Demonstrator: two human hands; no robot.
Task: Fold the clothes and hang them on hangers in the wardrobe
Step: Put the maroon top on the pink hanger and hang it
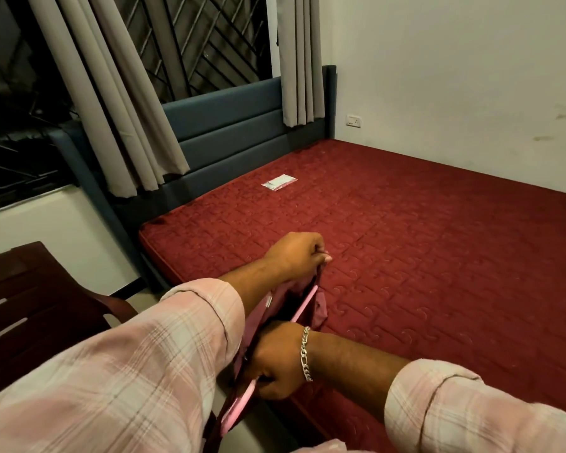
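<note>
Pink garment stretched between both hands' pinching fingers.

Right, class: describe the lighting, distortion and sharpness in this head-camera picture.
Head view: warm, dim indoor light; the window is black with night; wide-angle bending curves the curtains and the mattress edge; the left hand and right hand gripping the pink garment look fairly sharp, the sleeves softer.

A red quilted mattress fills the right of the frame. A blue headboard stands behind it. At upper left, grey curtains hang over a dark barred window. The wall is white.
</note>
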